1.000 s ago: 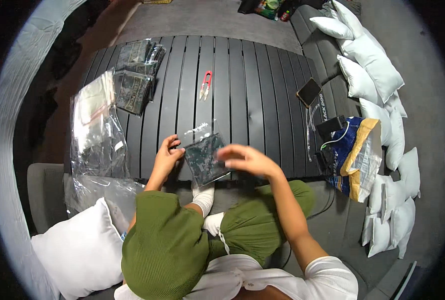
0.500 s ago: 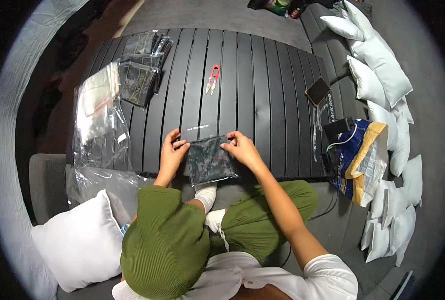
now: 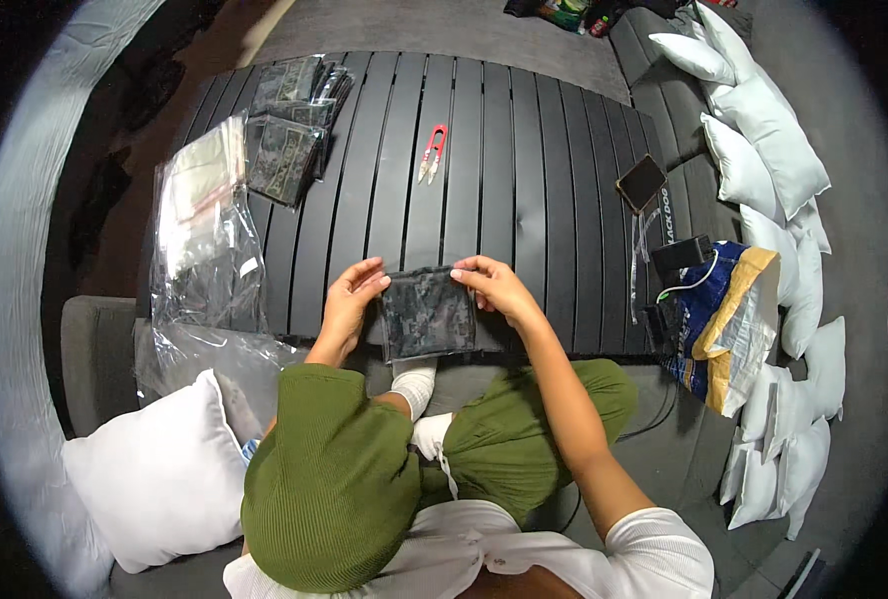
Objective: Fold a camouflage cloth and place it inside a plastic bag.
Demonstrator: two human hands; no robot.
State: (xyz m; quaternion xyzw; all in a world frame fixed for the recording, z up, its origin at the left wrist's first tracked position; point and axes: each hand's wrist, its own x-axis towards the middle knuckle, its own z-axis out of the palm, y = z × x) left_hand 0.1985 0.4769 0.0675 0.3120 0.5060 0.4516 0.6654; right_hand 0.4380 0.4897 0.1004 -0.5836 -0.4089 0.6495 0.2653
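Note:
A dark camouflage fabric piece in a clear plastic bag [image 3: 428, 317] hangs at the near edge of the slatted table, its top edge roughly level. My left hand [image 3: 352, 299] pinches the upper left corner between thumb and fingers. At the upper right corner, my right hand [image 3: 502, 292] grips the bag the same way, thumb on the front. Red-handled thread snips [image 3: 432, 154] lie farther back on the table, apart from both hands.
Bagged camouflage packets [image 3: 289, 150] are stacked at the far left, beside clear plastic bags [image 3: 202, 200]. A phone [image 3: 641, 184], a black charger [image 3: 679, 253] and a blue-and-tan sack [image 3: 728, 329] are at right. White pillows [image 3: 769, 140] line the sofa; another pillow [image 3: 164, 474] sits near left.
The clear flap that stood above the fabric at the bag's top no longer shows there; the top edge now looks folded over. Both hands stay at the upper corners.

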